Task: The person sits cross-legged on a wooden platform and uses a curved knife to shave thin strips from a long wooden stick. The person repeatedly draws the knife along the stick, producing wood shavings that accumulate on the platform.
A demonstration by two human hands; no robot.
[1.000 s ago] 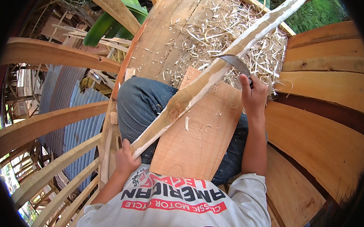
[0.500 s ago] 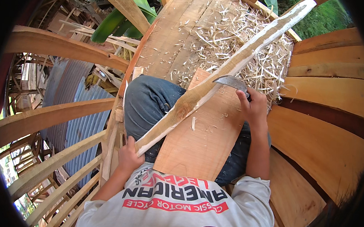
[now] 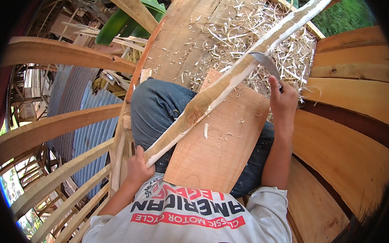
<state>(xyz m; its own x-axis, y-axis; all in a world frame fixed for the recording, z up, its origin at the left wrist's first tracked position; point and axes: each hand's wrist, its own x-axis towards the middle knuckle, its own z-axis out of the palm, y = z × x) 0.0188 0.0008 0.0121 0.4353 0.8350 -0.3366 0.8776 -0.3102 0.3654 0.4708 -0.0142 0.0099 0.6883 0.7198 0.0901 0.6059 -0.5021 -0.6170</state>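
Across the far left corner of the board lies the pole, seemingly steadied by the left hand, fingers grasping its near end; the right hand, fingers clenched, holds the curved knife.

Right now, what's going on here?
A person has the fingers of the left hand around the near end of a long, partly white pole. The right hand holds a curved blade with its tip at the pole, farther up; whether it is biting in isn't clear. A flat board lies on the lap beneath the pole, and curled shavings cover much of the planks ahead.
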